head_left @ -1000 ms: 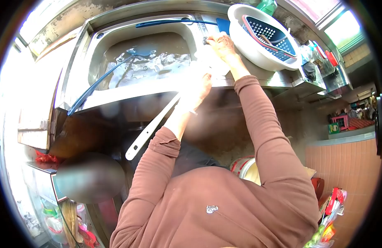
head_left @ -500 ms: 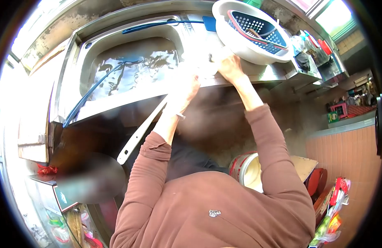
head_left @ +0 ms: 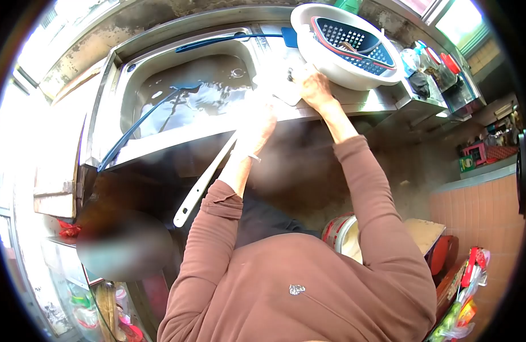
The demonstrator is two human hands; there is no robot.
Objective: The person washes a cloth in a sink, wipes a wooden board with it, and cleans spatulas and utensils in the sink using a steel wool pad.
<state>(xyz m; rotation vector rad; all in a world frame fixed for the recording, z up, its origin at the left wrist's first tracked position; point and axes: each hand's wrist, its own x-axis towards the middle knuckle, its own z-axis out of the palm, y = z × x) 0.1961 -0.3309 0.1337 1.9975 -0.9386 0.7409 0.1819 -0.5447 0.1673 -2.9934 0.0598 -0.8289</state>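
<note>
My left hand [head_left: 262, 126] is closed round a white utensil [head_left: 203, 181] with a long handle, which slants down to the left past my wrist. The utensil's far end lies on the metal counter beside the sink, washed out by glare. My right hand [head_left: 313, 86] is closed over that end, pinching something small and dark that I cannot make out. Left of both hands is a sink [head_left: 126, 108] with murky water. One blue long-handled tool [head_left: 132, 130] dips into the water, and another blue tool [head_left: 234, 38] lies along the back rim.
A white basin [head_left: 354, 80] holding a dark blue perforated basket [head_left: 360, 43] stands right of my hands. Farther right are jars with red lids [head_left: 448, 64]. A bucket [head_left: 345, 236] is on the floor by my right elbow. A wooden board [head_left: 55, 171] is at the left.
My right hand has drawn back toward me from the blue tool's end over the last second. My left hand keeps its hold on the white handle. The view has shifted slightly.
</note>
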